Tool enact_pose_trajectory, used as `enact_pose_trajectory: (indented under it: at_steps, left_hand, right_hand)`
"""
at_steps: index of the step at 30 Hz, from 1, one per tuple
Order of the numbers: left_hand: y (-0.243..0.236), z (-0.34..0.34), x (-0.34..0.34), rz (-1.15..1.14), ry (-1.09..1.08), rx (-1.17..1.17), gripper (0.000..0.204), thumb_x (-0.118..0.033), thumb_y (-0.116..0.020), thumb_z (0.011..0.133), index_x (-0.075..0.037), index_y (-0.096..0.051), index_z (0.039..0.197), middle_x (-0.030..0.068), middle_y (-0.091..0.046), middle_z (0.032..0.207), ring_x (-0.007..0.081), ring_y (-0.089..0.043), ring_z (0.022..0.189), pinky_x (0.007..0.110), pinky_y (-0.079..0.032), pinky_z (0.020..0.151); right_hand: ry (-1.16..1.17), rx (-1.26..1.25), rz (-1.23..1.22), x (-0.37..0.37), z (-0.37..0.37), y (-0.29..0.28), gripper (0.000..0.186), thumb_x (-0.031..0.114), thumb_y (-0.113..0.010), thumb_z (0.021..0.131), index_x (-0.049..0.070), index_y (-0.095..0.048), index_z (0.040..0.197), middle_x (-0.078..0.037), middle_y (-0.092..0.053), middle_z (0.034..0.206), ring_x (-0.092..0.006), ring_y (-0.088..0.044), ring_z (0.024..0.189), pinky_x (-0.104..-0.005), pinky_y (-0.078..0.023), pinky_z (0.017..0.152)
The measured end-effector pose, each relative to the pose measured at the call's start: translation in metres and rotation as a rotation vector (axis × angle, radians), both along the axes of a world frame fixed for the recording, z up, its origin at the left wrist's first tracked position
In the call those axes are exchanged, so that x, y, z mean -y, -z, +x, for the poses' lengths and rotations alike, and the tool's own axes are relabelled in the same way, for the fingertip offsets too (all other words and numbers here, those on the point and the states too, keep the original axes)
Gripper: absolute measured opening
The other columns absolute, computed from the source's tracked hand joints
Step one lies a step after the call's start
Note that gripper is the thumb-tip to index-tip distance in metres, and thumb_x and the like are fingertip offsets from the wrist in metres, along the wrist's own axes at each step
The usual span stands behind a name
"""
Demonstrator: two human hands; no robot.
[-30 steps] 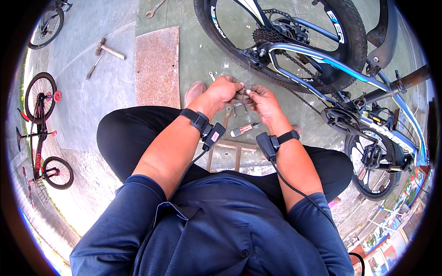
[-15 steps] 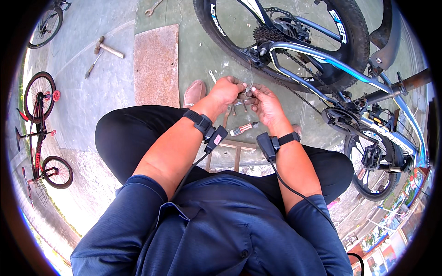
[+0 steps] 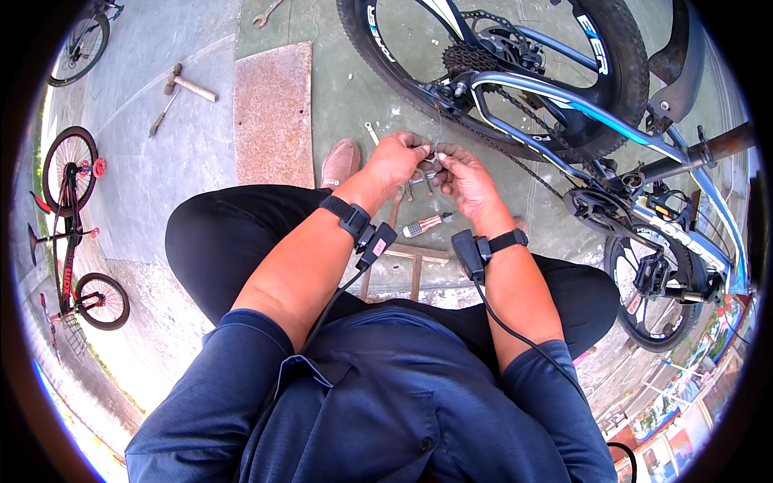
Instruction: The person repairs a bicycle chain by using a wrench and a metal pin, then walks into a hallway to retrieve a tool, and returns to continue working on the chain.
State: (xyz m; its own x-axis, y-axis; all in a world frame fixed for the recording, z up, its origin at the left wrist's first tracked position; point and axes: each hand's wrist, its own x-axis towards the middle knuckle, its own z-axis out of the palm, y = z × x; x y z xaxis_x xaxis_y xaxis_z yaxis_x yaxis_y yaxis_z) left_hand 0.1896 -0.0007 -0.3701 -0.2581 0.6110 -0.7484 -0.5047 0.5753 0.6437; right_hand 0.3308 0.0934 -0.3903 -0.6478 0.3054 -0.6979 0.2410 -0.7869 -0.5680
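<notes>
Both hands meet over the floor just below the lying-back bicycle's rear wheel (image 3: pixel 386 56). My left hand (image 3: pixel 395 159) is closed, its thumb and fingertips pinching one side of a thin wire (image 3: pixel 439 134). From the other side, my right hand (image 3: pixel 465 179) pinches at the same spot, fingers curled. Up from the fingertips the wire runs towards the rear sprockets (image 3: pixel 469 68). A small metallic piece seems to sit between the fingers, mostly hidden by them. Beneath the hands are a patterned-handle screwdriver (image 3: pixel 423 226) and a spanner (image 3: pixel 371 133), partly covered.
A wooden frame (image 3: pixel 415 256) lies between my legs. To the left are a rusty plate (image 3: pixel 274 117), a hammer (image 3: pixel 193 87), another screwdriver (image 3: pixel 164 113) and a spanner (image 3: pixel 267 14). The blue-white bicycle frame (image 3: pixel 588 121) fills the right; a red-black bicycle (image 3: pixel 67 233) stands far left.
Hardly anything differs. My fingers shift slightly around the wire, and my right hand and wrist move very slightly to the right.
</notes>
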Motion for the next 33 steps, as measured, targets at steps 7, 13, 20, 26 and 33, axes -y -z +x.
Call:
enact_pose_trajectory:
  at_steps: [7,13,20,26,33]
  left_hand:
    - [0.006,-0.001,0.003,0.013,0.028,0.015,0.023,-0.012,-0.059,0.091,0.001,-0.06,0.11,0.0083,-0.067,0.1,0.0173,-0.065,0.091,0.028,-0.047,0.069]
    - [-0.001,-0.003,0.005,0.056,0.048,0.04,0.026,-0.013,-0.063,0.088,0.0,-0.061,0.11,0.0073,-0.067,0.1,0.0165,-0.064,0.092,0.029,-0.047,0.071]
    - [0.011,0.001,0.004,0.066,-0.015,-0.002,0.019,-0.015,-0.063,0.089,-0.001,-0.063,0.102,0.0068,-0.067,0.094,0.0153,-0.064,0.089,0.028,-0.048,0.07]
    - [0.013,-0.001,0.0,0.036,0.053,-0.219,0.021,-0.014,-0.063,0.088,0.005,-0.064,0.099,0.0112,-0.069,0.087,0.0164,-0.068,0.077,0.029,-0.052,0.066]
    - [0.006,-0.002,-0.001,0.036,0.121,-0.199,0.018,-0.016,-0.059,0.092,0.0,-0.063,0.099,0.0064,-0.066,0.089,0.0141,-0.065,0.08,0.027,-0.048,0.066]
  right_hand:
    - [-0.031,-0.001,0.019,-0.004,0.0,-0.005,0.011,0.013,-0.057,0.093,0.008,-0.058,0.103,-0.006,-0.068,0.085,-0.012,-0.061,0.06,-0.0212,-0.041,0.047]
    - [-0.098,0.032,0.113,-0.008,0.001,-0.006,0.01,0.011,-0.056,0.092,0.008,-0.057,0.102,-0.003,-0.064,0.081,-0.0105,-0.058,0.06,-0.021,-0.039,0.047]
    - [-0.213,0.108,0.637,-0.002,-0.005,0.015,0.011,0.006,-0.062,0.088,0.0,-0.06,0.097,-0.005,-0.065,0.08,-0.0111,-0.059,0.064,-0.025,-0.047,0.054]
    - [-0.223,0.242,0.776,-0.003,-0.009,0.016,0.014,0.008,-0.063,0.088,0.003,-0.06,0.101,-0.006,-0.065,0.088,-0.0105,-0.063,0.072,-0.0226,-0.048,0.056]
    - [-0.155,0.159,0.763,-0.017,-0.007,0.033,0.016,0.013,-0.063,0.089,0.006,-0.063,0.104,-0.002,-0.066,0.088,-0.0118,-0.065,0.076,-0.0255,-0.047,0.057]
